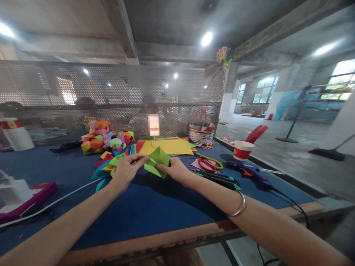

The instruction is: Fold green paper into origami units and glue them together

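A green piece of folded paper [157, 161] is held up between both hands, a little above the blue table top. My left hand [129, 168] pinches its left edge with thumb and fingertips. Around its right side my right hand [176, 170] is closed, thumb on the front face and the other fingers hidden behind. Folded paper pieces [104, 171] in red, yellow, green and blue lie just beyond my left hand. Flat sheets of coloured paper [169, 146], yellow on top, are stacked behind the green piece.
Several paper balls [93, 144] stand back left. Scissors [212, 162], cutters [219, 179] and a glue gun [253, 173] lie right, near a paper cup [242, 150]. A woven basket [202, 132] stands by the mesh screen [111, 88]. A white cable [63, 195] crosses the left side.
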A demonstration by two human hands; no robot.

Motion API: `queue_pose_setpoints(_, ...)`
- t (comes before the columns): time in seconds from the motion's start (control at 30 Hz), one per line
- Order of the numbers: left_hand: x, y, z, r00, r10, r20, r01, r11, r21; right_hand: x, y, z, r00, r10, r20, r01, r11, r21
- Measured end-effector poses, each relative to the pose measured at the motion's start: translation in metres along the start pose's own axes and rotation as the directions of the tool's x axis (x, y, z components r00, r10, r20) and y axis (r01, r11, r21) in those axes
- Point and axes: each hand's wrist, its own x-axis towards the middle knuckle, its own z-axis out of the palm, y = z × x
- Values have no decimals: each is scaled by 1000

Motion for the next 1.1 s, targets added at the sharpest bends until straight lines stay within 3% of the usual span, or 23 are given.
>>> queue_pose_setpoints(0.17, 1, 2, -1, 995, 89, -41, -87, 995, 47, 1, -2, 1, 999, -24, -21, 23, 999, -24)
queue_pose_setpoints(0.37, 0, 7, -2, 989, 145, -10, -145, 989, 38, -2, -8, 1, 995, -93, -35, 88, 988, -129)
queue_pose_setpoints(0.77, -3, 11, -2, 967, 248, 60, -253, 963, 96, -5, -11, 0, 990, -128, 59, 141, 935, -326)
queue_pose_setpoints(1.1, -7, 15, 2, 970, 224, 96, -237, 959, 154, -9, -11, 1, 983, -158, 98, 184, 902, -391)
